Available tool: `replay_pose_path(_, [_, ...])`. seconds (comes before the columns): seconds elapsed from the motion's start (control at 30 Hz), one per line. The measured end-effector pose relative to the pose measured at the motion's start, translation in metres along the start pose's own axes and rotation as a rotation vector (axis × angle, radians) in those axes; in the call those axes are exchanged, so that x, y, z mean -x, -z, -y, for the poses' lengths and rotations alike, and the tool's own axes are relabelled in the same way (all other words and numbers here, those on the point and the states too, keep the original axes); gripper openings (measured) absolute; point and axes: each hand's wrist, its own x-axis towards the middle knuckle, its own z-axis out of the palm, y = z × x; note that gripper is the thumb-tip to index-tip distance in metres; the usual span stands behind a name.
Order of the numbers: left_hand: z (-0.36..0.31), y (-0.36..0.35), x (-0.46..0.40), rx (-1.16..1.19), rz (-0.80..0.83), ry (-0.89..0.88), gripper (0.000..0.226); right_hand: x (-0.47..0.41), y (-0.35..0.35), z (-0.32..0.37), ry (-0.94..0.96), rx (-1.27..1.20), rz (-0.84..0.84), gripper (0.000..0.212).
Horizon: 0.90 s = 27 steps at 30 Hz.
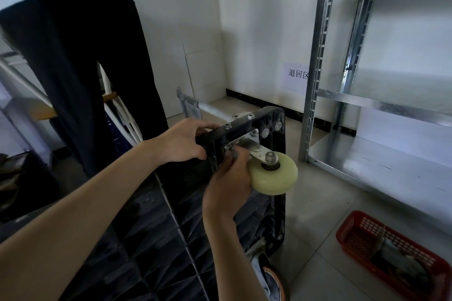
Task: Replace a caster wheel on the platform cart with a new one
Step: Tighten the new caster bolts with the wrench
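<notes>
Cart [220, 215] tipped on edge so underside faces up; left hand [186, 142] grips deck rim to steady it, right hand [227, 178] curled around cream caster wheel [274, 175] bracket, probably working a mounting nut.

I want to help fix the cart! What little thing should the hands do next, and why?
Probably keep turning the fastener at the bracket's near corner. The right hand has its fingers at the caster bracket beside the cream wheel, while the left hand grips the cart edge to steady it. I can't tell whether it's being loosened or tightened.
</notes>
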Motion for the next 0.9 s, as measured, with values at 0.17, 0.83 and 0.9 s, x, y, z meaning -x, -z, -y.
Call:
replay_pose_path(0.17, [0.002, -0.001, -0.001, -0.005, -0.005, 0.001, 0.068, -0.003, -0.007, 0.0, -0.033, 0.064, -0.002, 0.016])
replay_pose_path(0.83, [0.004, -0.001, -0.004, -0.036, -0.018, -0.002, 0.072, -0.001, -0.008, -0.008, -0.043, 0.064, -0.019, 0.022])
replay_pose_path(0.9, [0.004, -0.001, -0.004, -0.033, -0.015, 0.0, 0.073, 0.003, -0.005, -0.009, 0.005, 0.047, -0.004, 0.024])
